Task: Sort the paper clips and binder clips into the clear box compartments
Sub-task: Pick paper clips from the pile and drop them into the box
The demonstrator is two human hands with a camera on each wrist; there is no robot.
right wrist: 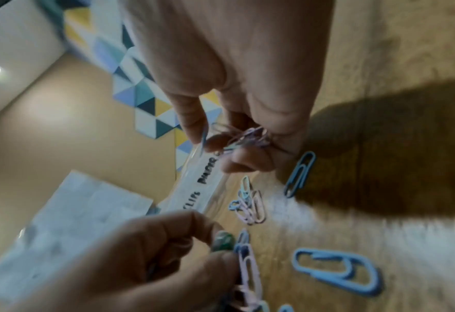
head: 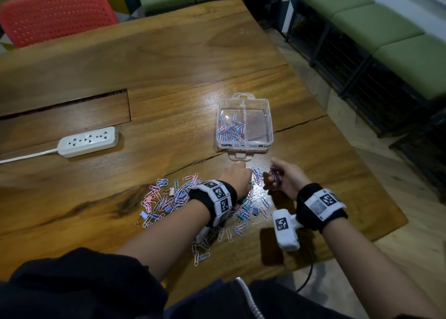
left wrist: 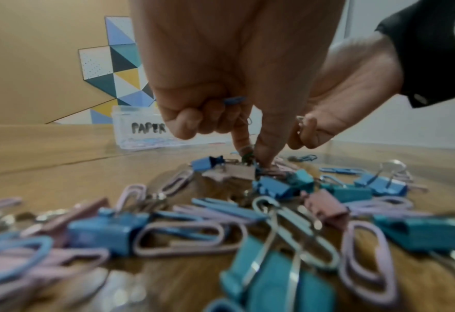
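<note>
The clear box (head: 270, 125) stands on the wooden table beyond my hands; several paper clips (head: 230, 129) lie in its left compartment, and its right one looks bare. A mixed pile of pastel paper clips and binder clips (head: 166, 199) is spread under and left of my left wrist. My left hand (head: 242, 177) reaches down into the pile, thumb and index finger pinching paper clips (right wrist: 249, 266) on the table, with a blue clip (left wrist: 234, 101) tucked in its curled fingers. Just to its right, my right hand (head: 277, 177) holds a small bunch of paper clips (right wrist: 243, 136) above the table.
A white power strip (head: 88, 141) lies at the left with its cord running off. A red chair (head: 55, 16) stands behind the table, and green benches (head: 386, 28) are at the right. The table's right edge (head: 376, 181) is close to my right hand. Binder clips (left wrist: 276, 186) lie amid the pile.
</note>
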